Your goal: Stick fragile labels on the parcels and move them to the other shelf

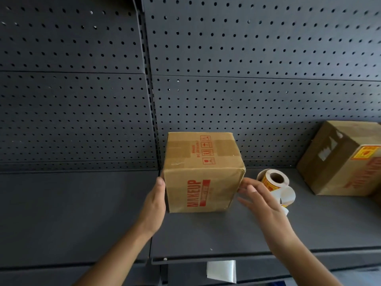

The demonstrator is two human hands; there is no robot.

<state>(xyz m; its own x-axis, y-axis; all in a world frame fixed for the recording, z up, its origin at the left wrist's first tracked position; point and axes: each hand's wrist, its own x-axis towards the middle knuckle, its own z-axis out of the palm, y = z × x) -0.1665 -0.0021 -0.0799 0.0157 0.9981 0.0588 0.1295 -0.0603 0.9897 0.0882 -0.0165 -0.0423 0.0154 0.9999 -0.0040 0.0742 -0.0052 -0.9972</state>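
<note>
The right edge crops the far parcel (340, 162); the blurred right hand (266, 201) partly covers the label roll (275, 178).

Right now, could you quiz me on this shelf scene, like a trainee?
1. True or false: the MAKEUP box shows a yellow sticker on its visible faces.
2. The label roll lies: A) left of that box, B) right of it, C) on top of it.
3. Fill in: the left hand lies flat against the box's ____ side.
Key: 1 false; 2 B; 3 left.
</note>
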